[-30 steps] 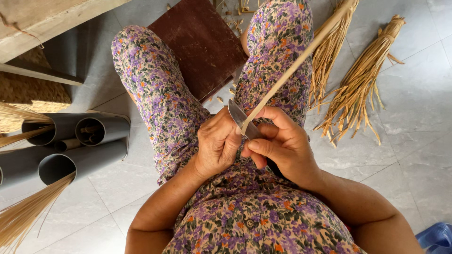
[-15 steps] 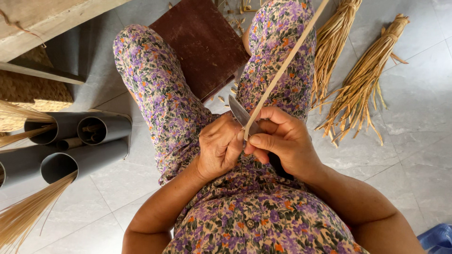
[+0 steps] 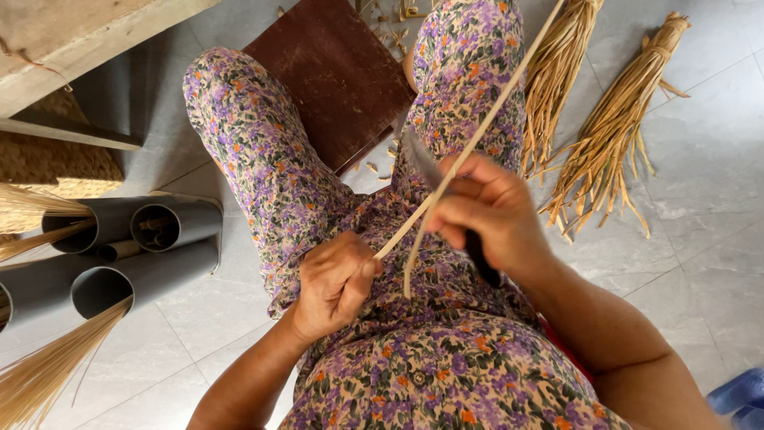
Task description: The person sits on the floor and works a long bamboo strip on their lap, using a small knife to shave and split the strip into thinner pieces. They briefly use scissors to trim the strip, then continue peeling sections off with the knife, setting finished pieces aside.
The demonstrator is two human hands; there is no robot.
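I sit with my legs in floral trousers apart, looking down at my lap. My left hand (image 3: 338, 283) pinches the near end of a long pale cane strip (image 3: 485, 127) that runs up to the top right. My right hand (image 3: 487, 213) grips a knife with a dark handle; its grey blade (image 3: 422, 163) lies against the cane. A thin sliver (image 3: 415, 253) peels off the cane and hangs down between my hands.
A dark brown board (image 3: 330, 76) lies on the tiled floor between my knees, with small cuttings around it. Two tied straw bundles (image 3: 609, 135) lie on the right. Grey pipes (image 3: 143, 239) holding straw lie on the left beneath a wooden plank (image 3: 79, 40).
My hands were close together; now the left hand has drawn back toward me with the cane end, and the knife has moved up along the cane, splitting off a sliver.
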